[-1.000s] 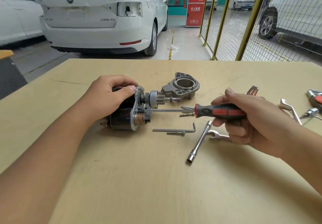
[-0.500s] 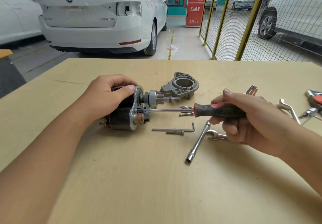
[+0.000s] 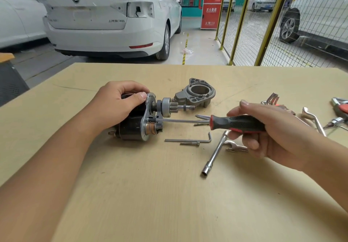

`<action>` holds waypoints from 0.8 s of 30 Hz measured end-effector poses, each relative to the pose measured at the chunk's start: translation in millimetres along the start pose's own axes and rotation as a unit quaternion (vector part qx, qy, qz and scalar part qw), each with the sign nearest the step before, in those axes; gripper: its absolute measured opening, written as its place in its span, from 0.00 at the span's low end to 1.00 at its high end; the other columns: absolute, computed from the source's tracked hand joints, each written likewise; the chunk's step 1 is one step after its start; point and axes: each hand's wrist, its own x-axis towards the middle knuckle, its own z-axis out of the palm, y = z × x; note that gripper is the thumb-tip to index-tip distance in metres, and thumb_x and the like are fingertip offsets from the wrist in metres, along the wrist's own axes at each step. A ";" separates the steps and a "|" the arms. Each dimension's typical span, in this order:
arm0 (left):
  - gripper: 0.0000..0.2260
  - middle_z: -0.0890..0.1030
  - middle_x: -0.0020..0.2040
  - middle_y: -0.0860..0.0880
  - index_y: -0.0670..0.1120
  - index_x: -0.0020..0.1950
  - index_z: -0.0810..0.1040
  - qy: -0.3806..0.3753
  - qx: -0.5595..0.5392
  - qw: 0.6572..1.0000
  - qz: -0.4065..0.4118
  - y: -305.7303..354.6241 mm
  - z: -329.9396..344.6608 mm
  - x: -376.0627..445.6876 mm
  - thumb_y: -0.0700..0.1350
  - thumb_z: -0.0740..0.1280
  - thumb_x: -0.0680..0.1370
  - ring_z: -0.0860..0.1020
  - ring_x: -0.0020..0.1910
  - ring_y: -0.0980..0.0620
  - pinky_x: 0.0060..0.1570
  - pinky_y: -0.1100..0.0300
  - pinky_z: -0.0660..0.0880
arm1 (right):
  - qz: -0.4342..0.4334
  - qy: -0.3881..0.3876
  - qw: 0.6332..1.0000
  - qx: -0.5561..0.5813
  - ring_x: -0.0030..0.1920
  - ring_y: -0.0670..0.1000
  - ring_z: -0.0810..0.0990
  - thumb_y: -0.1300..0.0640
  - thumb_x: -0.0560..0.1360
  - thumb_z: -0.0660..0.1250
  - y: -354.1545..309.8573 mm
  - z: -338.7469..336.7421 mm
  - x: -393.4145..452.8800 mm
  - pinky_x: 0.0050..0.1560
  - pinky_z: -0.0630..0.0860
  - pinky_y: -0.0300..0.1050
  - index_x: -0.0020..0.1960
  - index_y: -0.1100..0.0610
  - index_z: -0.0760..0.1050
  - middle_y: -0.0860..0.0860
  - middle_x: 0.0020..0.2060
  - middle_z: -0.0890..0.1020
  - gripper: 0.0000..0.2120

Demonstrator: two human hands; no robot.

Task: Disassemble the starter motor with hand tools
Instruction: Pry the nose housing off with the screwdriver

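The black starter motor (image 3: 131, 128) lies on its side on the wooden table (image 3: 169, 194), its silver end plate and pinion gear (image 3: 168, 107) facing right. My left hand (image 3: 114, 106) grips the top of the motor body, thumb against the plate. My right hand (image 3: 267, 128) holds the black-and-red handle of a screwdriver (image 3: 235, 123). Its shaft runs level to the left and its tip sits at the plate, just above the copper-coloured part. The detached grey nose housing (image 3: 199, 93) lies behind the pinion.
On the table lie a hex key (image 3: 188, 140), a loose bolt (image 3: 190, 143), a socket wrench (image 3: 214, 153), an open-end spanner (image 3: 235, 147) and more spanners and pliers (image 3: 312, 119) at the right. Beyond the table stand white cars and a yellow mesh fence.
The scene is almost still. My right hand has shifted slightly on the screwdriver handle; the tip stays at the end plate and my left hand keeps its grip.
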 end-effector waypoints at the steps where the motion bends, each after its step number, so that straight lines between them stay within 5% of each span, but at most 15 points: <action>1: 0.07 0.86 0.47 0.61 0.56 0.53 0.86 -0.001 0.001 1.000 0.001 -0.1 -0.2 0.1 0.47 0.69 0.82 0.82 0.49 0.64 0.50 0.63 0.74 | -0.002 -0.001 1.000 -0.006 0.23 0.52 0.70 0.46 0.69 0.72 -0.4 -0.4 -0.3 0.23 0.66 0.40 0.52 0.58 0.82 0.66 0.39 0.82 0.19; 8: 0.07 0.86 0.47 0.63 0.56 0.53 0.86 0.001 0.006 1.000 0.006 -1.0 0.2 0.7 0.46 0.69 0.82 0.82 0.48 0.65 0.50 0.64 0.74 | -0.071 -0.028 0.996 0.054 0.32 0.52 0.72 0.68 0.55 0.80 2.0 -5.5 0.8 0.32 0.75 0.45 0.50 0.57 0.83 0.60 0.39 0.79 0.24; 11: 0.07 0.85 0.47 0.63 0.57 0.53 0.86 0.002 0.009 1.000 0.008 -0.6 -0.2 1.0 0.46 0.69 0.82 0.81 0.48 0.66 0.49 0.65 0.73 | -0.042 -0.028 0.998 0.047 0.30 0.52 0.72 0.58 0.63 0.78 0.9 -0.2 0.1 0.29 0.75 0.45 0.50 0.58 0.83 0.62 0.41 0.80 0.16; 14: 0.07 0.85 0.46 0.64 0.56 0.53 0.86 0.001 0.009 1.000 0.009 0.0 -0.4 0.6 0.46 0.69 0.82 0.81 0.48 0.66 0.49 0.66 0.73 | -0.006 -0.004 1.000 0.021 0.25 0.52 0.71 0.46 0.69 0.73 -1.8 -0.5 -0.1 0.25 0.70 0.42 0.53 0.58 0.82 0.65 0.40 0.82 0.18; 21: 0.07 0.85 0.47 0.64 0.56 0.54 0.86 0.001 0.007 1.000 0.006 1.2 -0.2 0.1 0.46 0.69 0.82 0.81 0.47 0.67 0.47 0.68 0.72 | -0.074 -0.028 0.996 0.047 0.32 0.53 0.72 0.64 0.59 0.77 1.3 -5.2 1.4 0.32 0.74 0.46 0.52 0.58 0.82 0.61 0.40 0.79 0.20; 24: 0.07 0.85 0.47 0.64 0.56 0.53 0.86 0.001 0.009 1.000 0.005 0.9 -0.1 0.4 0.46 0.69 0.82 0.81 0.47 0.67 0.46 0.70 0.72 | -0.047 -0.035 0.998 0.036 0.32 0.53 0.73 0.60 0.61 0.78 1.2 -3.7 0.8 0.31 0.75 0.46 0.51 0.59 0.82 0.60 0.40 0.80 0.19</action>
